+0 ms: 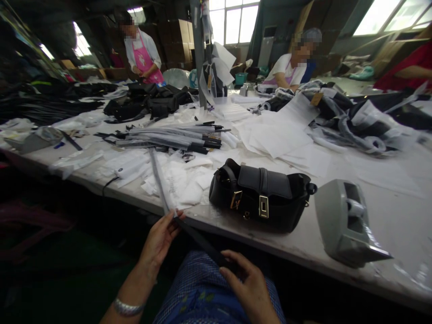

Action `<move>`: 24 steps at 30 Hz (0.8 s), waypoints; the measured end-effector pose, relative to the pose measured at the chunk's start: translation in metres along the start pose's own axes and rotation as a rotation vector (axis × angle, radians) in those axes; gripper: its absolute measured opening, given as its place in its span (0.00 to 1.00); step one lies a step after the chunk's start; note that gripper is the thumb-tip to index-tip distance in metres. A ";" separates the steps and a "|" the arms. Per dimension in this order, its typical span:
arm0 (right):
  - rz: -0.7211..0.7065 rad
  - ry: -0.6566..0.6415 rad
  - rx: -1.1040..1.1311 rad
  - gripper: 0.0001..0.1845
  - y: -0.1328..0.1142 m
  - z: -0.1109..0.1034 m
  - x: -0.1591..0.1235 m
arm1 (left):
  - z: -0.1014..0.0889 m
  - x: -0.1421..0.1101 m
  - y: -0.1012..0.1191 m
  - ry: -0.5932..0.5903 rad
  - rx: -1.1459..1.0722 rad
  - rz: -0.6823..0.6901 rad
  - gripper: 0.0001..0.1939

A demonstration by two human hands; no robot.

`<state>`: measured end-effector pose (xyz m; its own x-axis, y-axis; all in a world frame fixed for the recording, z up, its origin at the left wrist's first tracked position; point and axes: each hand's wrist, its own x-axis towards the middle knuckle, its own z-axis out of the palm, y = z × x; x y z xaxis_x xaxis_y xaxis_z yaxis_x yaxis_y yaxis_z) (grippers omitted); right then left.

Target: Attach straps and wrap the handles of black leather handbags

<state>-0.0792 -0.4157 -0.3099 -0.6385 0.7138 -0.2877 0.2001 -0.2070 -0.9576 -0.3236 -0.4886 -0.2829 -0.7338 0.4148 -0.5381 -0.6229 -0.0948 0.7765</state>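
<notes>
Between my two hands runs a black strap [199, 238], held over my lap just off the table's front edge. My left hand [161, 238] pinches it where a whitish wrapping sleeve [159, 180] covers the strap and reaches back onto the table. Lower and to the right, my right hand [245, 274] has its thumb and fingers closed on the strap's bare black part. On the table beyond, a black handbag [265, 180] with gold-coloured clasps stands with its flap up, touched by neither hand.
A grey tape dispenser [340, 225] stands right of the handbag. Wrapped straps [168, 137] lie in a bundle behind white paper packets [185, 180]. White sheets [276, 135] spread across the middle. Black bags [155, 99] are piled farther back. Co-workers [143, 54] are across the table.
</notes>
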 end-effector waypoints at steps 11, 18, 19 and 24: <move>0.189 -0.176 0.318 0.23 0.020 -0.007 0.005 | 0.023 -0.004 0.005 -0.088 0.008 0.068 0.13; 0.219 -0.202 0.351 0.24 0.014 -0.014 0.006 | 0.038 -0.011 0.006 -0.091 0.040 0.072 0.12; 0.217 -0.200 0.356 0.24 0.013 -0.015 0.007 | 0.039 -0.012 0.006 -0.099 0.044 0.073 0.12; 0.194 -0.173 0.349 0.23 0.018 -0.014 0.007 | 0.041 -0.016 0.007 -0.123 0.053 0.076 0.12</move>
<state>-0.0694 -0.4047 -0.3286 -0.7351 0.5228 -0.4316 0.0844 -0.5612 -0.8234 -0.3054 -0.4586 -0.2554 -0.7378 0.5163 -0.4349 -0.5489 -0.0837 0.8317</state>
